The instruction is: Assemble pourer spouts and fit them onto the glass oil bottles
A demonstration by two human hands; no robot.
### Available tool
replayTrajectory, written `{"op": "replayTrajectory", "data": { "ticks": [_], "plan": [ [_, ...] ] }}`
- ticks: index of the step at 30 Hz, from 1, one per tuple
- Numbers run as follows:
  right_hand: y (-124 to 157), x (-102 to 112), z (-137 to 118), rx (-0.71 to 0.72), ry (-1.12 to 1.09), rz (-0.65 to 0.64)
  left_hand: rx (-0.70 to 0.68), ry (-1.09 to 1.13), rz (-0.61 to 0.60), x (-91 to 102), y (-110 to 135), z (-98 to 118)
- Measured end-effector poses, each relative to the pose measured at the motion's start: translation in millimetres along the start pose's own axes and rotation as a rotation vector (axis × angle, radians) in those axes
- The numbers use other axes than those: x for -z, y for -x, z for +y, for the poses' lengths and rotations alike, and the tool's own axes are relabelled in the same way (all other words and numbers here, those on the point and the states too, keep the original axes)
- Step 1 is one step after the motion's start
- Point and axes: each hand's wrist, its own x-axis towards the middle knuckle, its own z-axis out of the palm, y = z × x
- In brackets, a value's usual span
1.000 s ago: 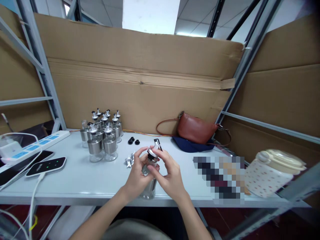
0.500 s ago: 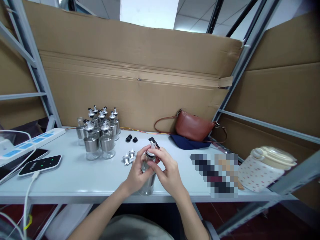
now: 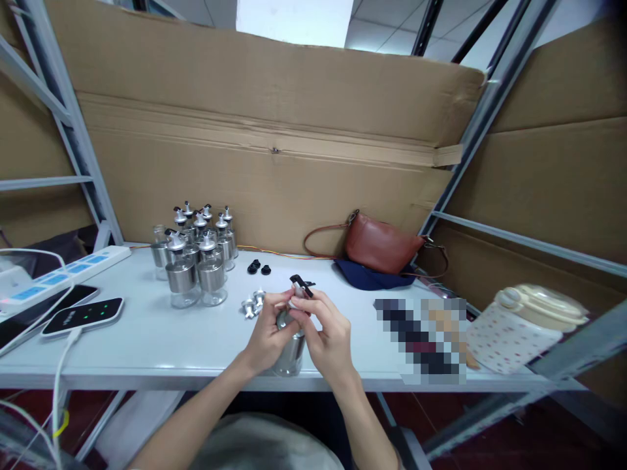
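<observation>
Held the steel-sleeved glass bottle (image 3: 290, 352) upright at the front edge of the table (image 3: 147, 343), clasping its body in the left hand (image 3: 267, 336) and pinching the spout cap (image 3: 300, 287) with the right hand (image 3: 328, 339). Judged light, rigid, slick and breakable; best gripped low, round the sleeve.

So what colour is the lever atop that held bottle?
Black lever on the bottle; head view.

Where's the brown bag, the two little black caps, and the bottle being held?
brown bag (image 3: 381, 246): head view, on the middle of its leather front.
black caps (image 3: 253, 266): head view, on the left cap of the pair.
bottle (image 3: 290, 356): head view, on its shiny metal lower body.
</observation>
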Motion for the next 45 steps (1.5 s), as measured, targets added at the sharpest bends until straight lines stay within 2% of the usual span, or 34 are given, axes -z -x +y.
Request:
{"op": "replayTrajectory", "data": {
  "ticks": [2,5,7,9,12,15,17,20,24,30,33,39,45],
  "plan": [
    [5.7,0.9,1.5,-0.026,-0.024,-0.038,-0.022,-0.003,-0.022,0.0,-1.1,-0.3],
    [22.2,4.4,5.2,-0.158,-0.121,-0.094,-0.05,-0.042,-0.049,2.6,-1.9,3.8],
    [35.5,7.7,9.7,-0.264,-0.201,-0.013,-0.082,-0.067,-0.032,9.4,-2.8,12.8],
    [47.6,10.5,16.4,-0.336,-0.236,0.136,-0.141,-0.082,0.023,23.2,-5.1,28.0],
    [61.2,10.6,28.2,-0.491,-0.2,0.195,-0.281,-0.141,0.139,58.9,-12.7,57.1],
    [68.9,5.9,37.3,-0.637,-0.126,0.084,-0.395,-0.329,0.296,108.6,-23.4,80.1],
    [71.0,2.7,40.1,-0.679,-0.084,-0.001,-0.453,-0.456,0.43,143.7,-30.3,86.6],
    [71.0,0.6,40.2,-0.705,-0.042,-0.086,-0.4,-0.604,0.587,189.5,-38.3,83.8],
    [70.0,1.3,36.2,-0.718,0.019,-0.178,-0.245,-0.78,0.627,227.4,-45.8,67.7],
    [70.6,1.8,31.7,-0.655,0.121,-0.27,0.013,-1.134,0.558,244.3,-56.2,47.5],
    [69.9,2.0,30.6,-0.643,0.147,-0.275,0.082,-1.213,0.523,248.0,-61.0,42.6],
    [67.8,2.5,27.2,-0.617,0.171,-0.28,0.12,-1.234,0.482,257.1,-68.3,34.0],
    [67.4,2.7,26.4,-0.578,0.184,-0.277,0.081,-1.151,0.461,275.2,-68.6,19.8]
  ]
}}
